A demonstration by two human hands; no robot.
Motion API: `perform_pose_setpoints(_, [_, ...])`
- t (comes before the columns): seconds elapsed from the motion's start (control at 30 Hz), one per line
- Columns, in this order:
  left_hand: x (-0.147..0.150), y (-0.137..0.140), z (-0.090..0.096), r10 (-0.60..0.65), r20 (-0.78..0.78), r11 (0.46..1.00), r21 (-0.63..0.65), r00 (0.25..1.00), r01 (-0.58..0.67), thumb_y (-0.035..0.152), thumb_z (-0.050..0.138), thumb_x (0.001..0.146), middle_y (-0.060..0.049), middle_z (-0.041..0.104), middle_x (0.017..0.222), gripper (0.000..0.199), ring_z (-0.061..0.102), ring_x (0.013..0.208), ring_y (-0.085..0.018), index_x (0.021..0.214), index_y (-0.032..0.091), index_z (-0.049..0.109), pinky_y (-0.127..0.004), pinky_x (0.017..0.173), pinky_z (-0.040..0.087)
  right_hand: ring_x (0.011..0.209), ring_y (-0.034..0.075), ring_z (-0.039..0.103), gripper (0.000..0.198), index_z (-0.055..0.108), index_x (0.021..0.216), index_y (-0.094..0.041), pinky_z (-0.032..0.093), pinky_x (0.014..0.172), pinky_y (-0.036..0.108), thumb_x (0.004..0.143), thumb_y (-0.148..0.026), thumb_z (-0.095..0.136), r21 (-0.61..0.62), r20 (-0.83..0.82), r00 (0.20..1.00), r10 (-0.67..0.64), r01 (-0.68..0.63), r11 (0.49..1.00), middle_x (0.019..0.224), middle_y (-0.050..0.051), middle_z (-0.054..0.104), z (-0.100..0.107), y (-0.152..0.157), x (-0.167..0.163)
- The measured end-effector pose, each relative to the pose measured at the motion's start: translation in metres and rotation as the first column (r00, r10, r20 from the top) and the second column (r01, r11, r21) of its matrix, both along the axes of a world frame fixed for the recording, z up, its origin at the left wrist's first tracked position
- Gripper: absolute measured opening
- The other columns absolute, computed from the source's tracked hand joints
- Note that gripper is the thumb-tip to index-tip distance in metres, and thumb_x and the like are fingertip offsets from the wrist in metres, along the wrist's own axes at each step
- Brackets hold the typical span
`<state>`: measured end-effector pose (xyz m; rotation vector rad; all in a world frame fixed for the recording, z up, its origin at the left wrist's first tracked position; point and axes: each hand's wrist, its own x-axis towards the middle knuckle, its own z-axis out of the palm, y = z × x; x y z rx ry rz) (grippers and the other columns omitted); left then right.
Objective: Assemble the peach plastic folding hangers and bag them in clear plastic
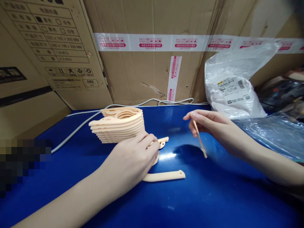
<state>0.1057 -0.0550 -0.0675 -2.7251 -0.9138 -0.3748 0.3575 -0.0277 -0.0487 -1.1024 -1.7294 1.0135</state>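
On the blue table, my left hand [140, 155] reaches over a cream plastic piece [162, 143] with small holes at its end, fingers curled round it. The palm hides most of that piece. A flat cream strip [166, 176] with a hole at its tip lies just in front of this hand, one end under it. Behind it rises a neat stack of curved cream plastic pieces [118, 126], close to the knuckles. My right hand [206, 122], raised at the right, pinches a thin tan stick-like piece [199, 139] between thumb and fingers, pointing downward.
Cardboard boxes [142, 72] wall off the back and left. A white cable [78, 137] runs along the table's rear and left. At the right stand a labelled clear plastic bag [234, 91] and a flat sheet of clear plastic [273, 133].
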Motion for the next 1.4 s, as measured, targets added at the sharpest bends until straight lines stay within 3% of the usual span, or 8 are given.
perform_pose_setpoints(0.13, [0.004,-0.010,0.001,-0.091,0.143,0.939,-0.318,0.986,0.132,0.036,0.055,0.093,-0.011,0.057,0.128,0.019,0.048,0.125,-0.027,0.100,0.018,0.057,-0.041,0.098,0.047,0.054,0.009,0.044,0.034,0.069,0.095,-0.018,0.035,0.049,0.022,0.094,-0.047,0.050,0.004,0.236,0.968,0.084,-0.087,0.996,0.061,-0.004,0.049,0.001,-0.004,-0.003])
perform_pose_setpoints(0.3, [0.005,-0.016,-0.006,-0.057,0.114,0.881,-0.461,0.992,0.103,0.029,0.050,0.094,-0.012,0.040,0.148,0.011,0.024,0.145,-0.024,0.101,0.020,0.053,-0.044,0.114,0.034,0.071,0.016,0.058,0.039,0.071,0.095,-0.016,0.043,0.061,0.025,0.089,-0.051,0.055,-0.026,0.465,0.865,0.186,-0.197,0.980,0.080,0.002,0.068,-0.002,-0.010,-0.005])
perform_pose_setpoints(0.43, [0.007,-0.014,-0.008,-0.043,0.059,0.889,-0.454,0.997,0.065,0.025,0.038,0.099,-0.008,0.042,0.147,0.016,0.019,0.147,-0.022,0.104,0.023,0.053,-0.051,0.118,0.025,0.079,0.019,0.062,0.040,0.070,0.103,-0.017,0.046,0.069,0.027,0.093,-0.049,0.049,0.001,0.508,0.838,0.198,-0.230,0.973,0.087,0.003,0.071,-0.001,-0.009,-0.004])
perform_pose_setpoints(0.53, [0.008,-0.013,-0.009,-0.046,0.012,0.902,-0.429,0.999,0.046,0.025,0.036,0.100,-0.008,0.042,0.148,0.017,0.015,0.148,-0.023,0.105,0.023,0.053,-0.055,0.119,0.019,0.079,0.017,0.062,0.039,0.068,0.096,-0.018,0.045,0.073,0.026,0.098,-0.047,0.042,0.034,0.555,0.811,0.185,-0.244,0.969,0.087,0.003,0.071,0.002,-0.009,-0.003])
perform_pose_setpoints(0.67, [0.008,-0.012,-0.010,-0.026,0.032,0.891,-0.452,0.999,0.038,0.027,0.035,0.101,-0.010,0.036,0.152,0.017,0.017,0.148,-0.023,0.106,0.022,0.050,-0.053,0.118,0.026,0.053,0.011,0.051,0.042,0.054,0.076,-0.019,0.037,0.058,0.024,0.102,-0.046,0.033,-0.009,0.674,0.715,0.187,-0.246,0.969,0.061,-0.003,0.057,0.003,-0.011,-0.002])
perform_pose_setpoints(0.87, [0.005,-0.007,-0.009,0.023,0.190,0.872,-0.484,0.981,0.073,0.029,0.033,0.103,-0.010,0.038,0.151,0.013,0.027,0.145,-0.021,0.104,0.023,0.044,-0.047,0.116,0.030,0.051,0.010,0.039,0.038,0.043,0.076,-0.021,0.028,0.053,0.025,0.103,-0.045,0.031,-0.014,0.749,0.624,0.223,-0.321,0.947,0.060,-0.006,0.045,0.007,-0.019,-0.006])
perform_pose_setpoints(1.1, [0.004,-0.007,-0.008,0.064,0.261,0.855,-0.513,0.963,0.082,0.030,0.032,0.104,-0.008,0.041,0.149,0.012,0.025,0.145,-0.018,0.104,0.024,0.042,-0.043,0.117,0.029,0.050,0.009,0.037,0.038,0.042,0.078,-0.021,0.027,0.053,0.025,0.104,-0.043,0.026,-0.002,0.733,0.630,0.257,-0.376,0.927,0.059,-0.006,0.042,0.009,-0.024,-0.010])
perform_pose_setpoints(1.4, [0.004,-0.006,-0.015,0.073,0.263,0.848,-0.523,0.962,0.079,0.031,0.032,0.103,-0.009,0.041,0.148,0.012,0.022,0.146,-0.019,0.108,0.025,0.040,-0.048,0.118,0.026,0.052,0.010,0.048,0.034,0.053,0.087,-0.020,0.030,0.053,0.024,0.102,-0.043,0.035,-0.026,0.729,0.614,0.302,-0.416,0.909,0.065,-0.002,0.057,0.004,-0.021,-0.012])
